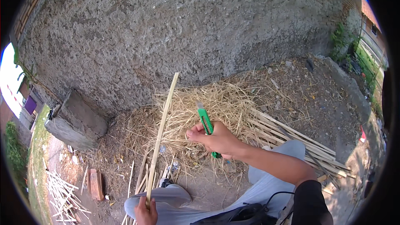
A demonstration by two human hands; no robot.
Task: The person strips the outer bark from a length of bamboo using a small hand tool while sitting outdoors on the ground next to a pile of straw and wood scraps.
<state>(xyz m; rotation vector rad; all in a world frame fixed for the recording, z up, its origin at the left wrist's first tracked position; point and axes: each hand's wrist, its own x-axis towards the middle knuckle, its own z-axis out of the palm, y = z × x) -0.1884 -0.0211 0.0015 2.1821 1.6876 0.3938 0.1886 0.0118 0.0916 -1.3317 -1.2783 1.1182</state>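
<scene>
Brick [96, 185] well L of straw pile [227, 100]. L hand [146, 213], this side of pile, clamped on wood strip [160, 141], slanting past pile's L edge. R hand [216, 140], in front of pile, wrapped rd green cutter [206, 123]. Sticks [303, 141] R of pile.

Daylight, fairly bright and soft: the wall [187, 25] and most of the ground [333, 112] lie in even shade, with only faint shadows. Harder sun strikes the ground's left edge, where the sticks [63, 196] glare nearly white, and dapples its right edge. The sky [9, 81] at far left is blown out. The cutter [206, 123] looks reasonably sharp; fine straw [225, 100] blurs together. Fisheye distortion bends outlines toward blackened corners.
</scene>
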